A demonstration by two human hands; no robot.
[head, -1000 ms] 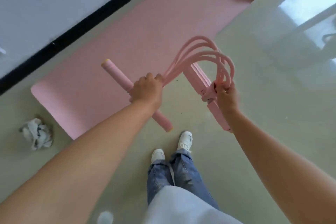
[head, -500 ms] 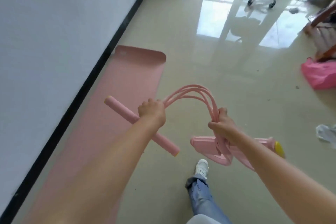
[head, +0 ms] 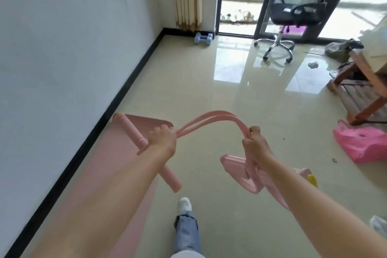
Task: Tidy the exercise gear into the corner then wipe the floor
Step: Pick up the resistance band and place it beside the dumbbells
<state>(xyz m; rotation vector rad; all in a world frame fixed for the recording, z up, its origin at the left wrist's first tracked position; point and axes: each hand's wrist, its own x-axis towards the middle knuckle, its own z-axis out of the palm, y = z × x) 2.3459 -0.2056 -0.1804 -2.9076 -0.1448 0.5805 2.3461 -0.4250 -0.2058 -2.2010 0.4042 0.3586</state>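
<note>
My left hand [head: 162,139] gripped the puller's bar [head: 134,134], my right hand [head: 254,144] clamped its bands [head: 211,116]; the dumbbells [head: 203,38] lay far ahead, in the corner.

one pink pull-rope exerciser [head: 209,119], one pink yoga mat [head: 117,165] on the floor, two light-blue dumbbells [head: 203,38] in the far corner, one black office chair [head: 293,14], one pink plastic bag [head: 364,142], two hands [head: 163,138] in view
</note>
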